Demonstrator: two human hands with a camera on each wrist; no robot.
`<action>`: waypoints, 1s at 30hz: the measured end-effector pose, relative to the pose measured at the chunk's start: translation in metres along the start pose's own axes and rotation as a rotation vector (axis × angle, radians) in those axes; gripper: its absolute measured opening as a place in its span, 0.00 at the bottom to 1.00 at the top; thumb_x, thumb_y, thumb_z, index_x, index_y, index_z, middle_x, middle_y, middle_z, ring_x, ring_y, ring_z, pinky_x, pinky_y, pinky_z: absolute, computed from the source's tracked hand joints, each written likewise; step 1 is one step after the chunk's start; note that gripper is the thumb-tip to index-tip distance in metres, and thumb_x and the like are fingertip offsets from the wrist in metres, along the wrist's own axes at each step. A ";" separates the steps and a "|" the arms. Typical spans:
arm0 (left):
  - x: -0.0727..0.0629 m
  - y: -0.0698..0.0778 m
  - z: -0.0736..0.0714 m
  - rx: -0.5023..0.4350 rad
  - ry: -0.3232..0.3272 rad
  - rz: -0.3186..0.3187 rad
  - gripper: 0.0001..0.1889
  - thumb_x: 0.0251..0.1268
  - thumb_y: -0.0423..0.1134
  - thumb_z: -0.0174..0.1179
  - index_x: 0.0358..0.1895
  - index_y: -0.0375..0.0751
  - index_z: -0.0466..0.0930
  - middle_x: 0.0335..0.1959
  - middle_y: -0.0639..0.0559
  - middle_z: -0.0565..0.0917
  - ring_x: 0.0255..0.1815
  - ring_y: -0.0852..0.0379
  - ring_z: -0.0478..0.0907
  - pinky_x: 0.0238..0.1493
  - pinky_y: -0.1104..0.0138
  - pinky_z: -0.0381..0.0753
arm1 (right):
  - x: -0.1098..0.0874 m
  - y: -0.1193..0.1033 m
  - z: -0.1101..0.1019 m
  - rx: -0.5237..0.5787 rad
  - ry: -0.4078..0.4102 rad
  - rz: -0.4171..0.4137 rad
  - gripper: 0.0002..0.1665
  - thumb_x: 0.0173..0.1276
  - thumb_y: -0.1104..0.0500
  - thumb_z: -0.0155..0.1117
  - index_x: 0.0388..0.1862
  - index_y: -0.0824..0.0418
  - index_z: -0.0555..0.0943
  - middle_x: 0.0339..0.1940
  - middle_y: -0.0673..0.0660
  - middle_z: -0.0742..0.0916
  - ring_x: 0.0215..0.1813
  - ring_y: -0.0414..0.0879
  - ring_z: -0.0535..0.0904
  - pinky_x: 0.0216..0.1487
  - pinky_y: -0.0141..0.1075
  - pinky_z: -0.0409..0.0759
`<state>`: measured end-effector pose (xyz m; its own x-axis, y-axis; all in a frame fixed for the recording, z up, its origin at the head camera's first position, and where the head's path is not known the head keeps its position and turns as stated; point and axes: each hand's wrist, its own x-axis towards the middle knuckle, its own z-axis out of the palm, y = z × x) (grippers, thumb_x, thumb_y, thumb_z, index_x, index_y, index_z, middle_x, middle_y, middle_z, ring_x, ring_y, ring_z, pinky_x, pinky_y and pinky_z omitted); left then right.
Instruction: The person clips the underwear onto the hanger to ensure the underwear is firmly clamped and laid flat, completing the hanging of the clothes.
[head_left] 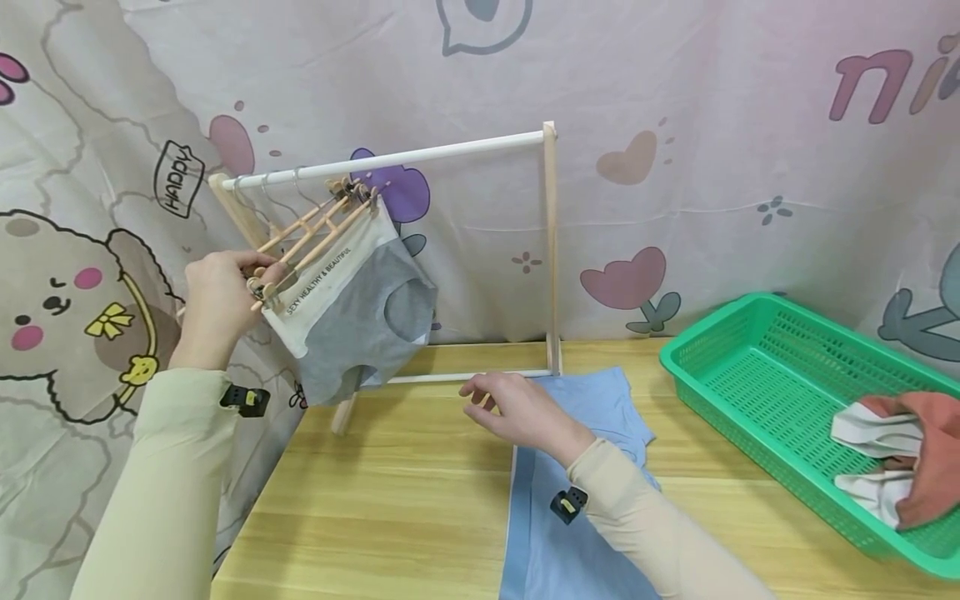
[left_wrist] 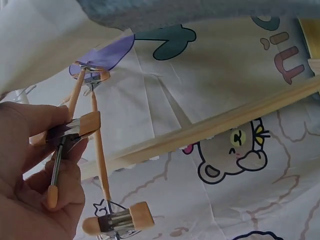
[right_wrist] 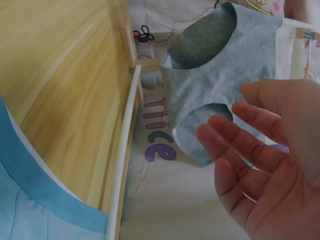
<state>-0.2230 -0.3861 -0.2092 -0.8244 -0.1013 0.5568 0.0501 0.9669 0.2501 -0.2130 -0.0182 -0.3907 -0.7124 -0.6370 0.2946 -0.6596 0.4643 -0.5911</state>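
Grey underwear (head_left: 375, 312) with a white lettered waistband hangs from a wooden clip hanger (head_left: 330, 254) at the left end of a small rack. My left hand (head_left: 217, 296) is at the hangers' near end. In the left wrist view its thumb and fingers pinch a hanger clip (left_wrist: 75, 131); another clip (left_wrist: 120, 220) lies beyond. The hooks sit on the white rail (head_left: 427, 154). My right hand (head_left: 525, 412), fingers loosely bent and holding nothing, hovers by light blue underwear (head_left: 577, 533) spread on the table. The right wrist view shows the grey underwear's leg openings beyond that hand.
A green plastic basket (head_left: 780, 454) stands on the right of the wooden table (head_left: 390, 500), with rust-red and white clothing (head_left: 933, 458) inside. The rack's wooden upright (head_left: 552, 250) rises at the back middle. A printed cloth (head_left: 697, 75) hangs behind everything.
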 end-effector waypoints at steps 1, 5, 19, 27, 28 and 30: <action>0.000 0.000 -0.001 0.001 -0.006 -0.002 0.19 0.82 0.48 0.60 0.51 0.33 0.90 0.41 0.30 0.90 0.41 0.31 0.79 0.44 0.43 0.72 | 0.000 0.000 0.000 0.002 0.001 -0.001 0.13 0.80 0.55 0.66 0.57 0.56 0.88 0.52 0.52 0.93 0.48 0.41 0.89 0.49 0.36 0.87; 0.002 0.002 -0.003 0.006 -0.041 -0.012 0.20 0.82 0.50 0.61 0.50 0.33 0.90 0.39 0.29 0.89 0.40 0.32 0.78 0.42 0.46 0.70 | 0.000 0.000 0.000 0.005 0.002 0.000 0.13 0.80 0.55 0.65 0.58 0.56 0.88 0.52 0.51 0.93 0.48 0.42 0.89 0.49 0.35 0.87; 0.001 -0.002 -0.006 0.005 0.043 -0.004 0.15 0.76 0.43 0.64 0.42 0.31 0.91 0.27 0.37 0.87 0.29 0.45 0.73 0.34 0.58 0.64 | 0.001 0.001 0.000 0.008 0.001 -0.005 0.13 0.80 0.55 0.65 0.58 0.56 0.88 0.52 0.51 0.93 0.48 0.41 0.88 0.50 0.36 0.87; -0.001 -0.003 -0.012 -0.012 0.069 -0.013 0.16 0.76 0.44 0.63 0.43 0.31 0.91 0.21 0.43 0.84 0.29 0.44 0.73 0.45 0.48 0.67 | 0.002 -0.001 -0.001 0.019 -0.009 0.005 0.14 0.81 0.54 0.65 0.60 0.56 0.87 0.48 0.50 0.93 0.49 0.41 0.89 0.48 0.35 0.87; -0.001 -0.003 -0.012 -0.016 0.071 -0.017 0.16 0.76 0.44 0.64 0.43 0.31 0.91 0.20 0.44 0.84 0.30 0.44 0.73 0.48 0.47 0.66 | 0.002 -0.002 -0.001 0.020 -0.012 0.007 0.14 0.81 0.54 0.65 0.60 0.56 0.87 0.49 0.50 0.93 0.49 0.41 0.89 0.49 0.35 0.87; -0.003 -0.004 -0.014 -0.028 0.075 -0.031 0.16 0.76 0.43 0.64 0.44 0.31 0.92 0.19 0.49 0.83 0.33 0.43 0.73 0.49 0.47 0.65 | 0.002 -0.003 -0.001 0.018 -0.016 0.007 0.15 0.81 0.54 0.65 0.60 0.56 0.87 0.49 0.51 0.93 0.49 0.41 0.89 0.50 0.36 0.87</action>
<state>-0.2132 -0.3934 -0.2011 -0.7815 -0.1489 0.6059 0.0422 0.9563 0.2895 -0.2130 -0.0207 -0.3877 -0.7132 -0.6432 0.2786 -0.6500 0.4581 -0.6063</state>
